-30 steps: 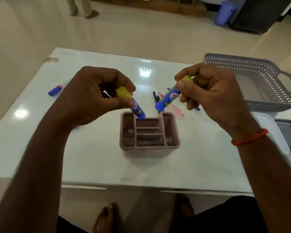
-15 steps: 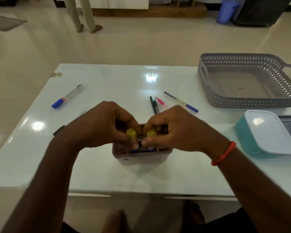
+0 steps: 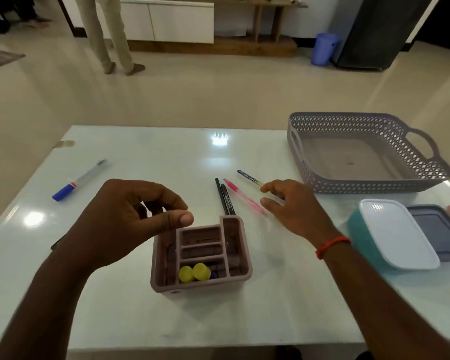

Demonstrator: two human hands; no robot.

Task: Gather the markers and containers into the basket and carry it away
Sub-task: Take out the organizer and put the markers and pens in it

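Reaching right hand [image 3: 294, 206], pink pen [image 3: 242, 197] beside fingers [image 3: 266, 203]

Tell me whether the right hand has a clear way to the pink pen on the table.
Probably yes. The right hand is open and empty beside the pink pen, with only bare table between. The two dark pens lie on its far side, out of the way.

A glossy white tabletop [image 3: 146, 320] stands on a beige tiled floor [image 3: 218, 89]. Beyond it, a standing person's legs in khaki trousers [image 3: 107, 35], a blue plastic bin [image 3: 324, 49] beside a dark cabinet [image 3: 379, 29], and a low wooden shelf [image 3: 244, 45].
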